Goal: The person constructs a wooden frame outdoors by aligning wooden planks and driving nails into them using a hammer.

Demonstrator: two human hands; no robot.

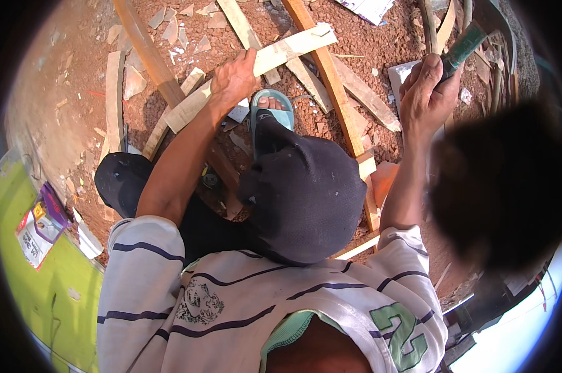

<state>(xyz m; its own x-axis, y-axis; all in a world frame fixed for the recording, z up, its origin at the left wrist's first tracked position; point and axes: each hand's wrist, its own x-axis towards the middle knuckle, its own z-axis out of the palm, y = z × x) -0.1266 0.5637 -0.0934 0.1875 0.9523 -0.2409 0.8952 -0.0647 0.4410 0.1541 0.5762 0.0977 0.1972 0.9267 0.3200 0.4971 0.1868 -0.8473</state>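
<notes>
My left hand (234,79) is closed around a pale strip of wood (296,45), which lies slantwise across other pieces of lumber. Raised at the right, my right hand (427,99) grips a tool by its green handle (464,51). A curved grey metal edge (507,31) shows beside the handle's far end; whether it belongs to the tool I cannot tell. Between my arms are my bent knee (302,193) in dark trousers and my foot in a green slide sandal (274,105), just below the wood strip.
A long brown beam (330,81) runs under the strip, and another (150,59) lies at the left. Loose wood pieces (368,93) and broken tile shards (169,34) litter the reddish soil. A packet (43,227) rests on a yellow-green surface. A blurred dark shape (504,186) blocks the right side.
</notes>
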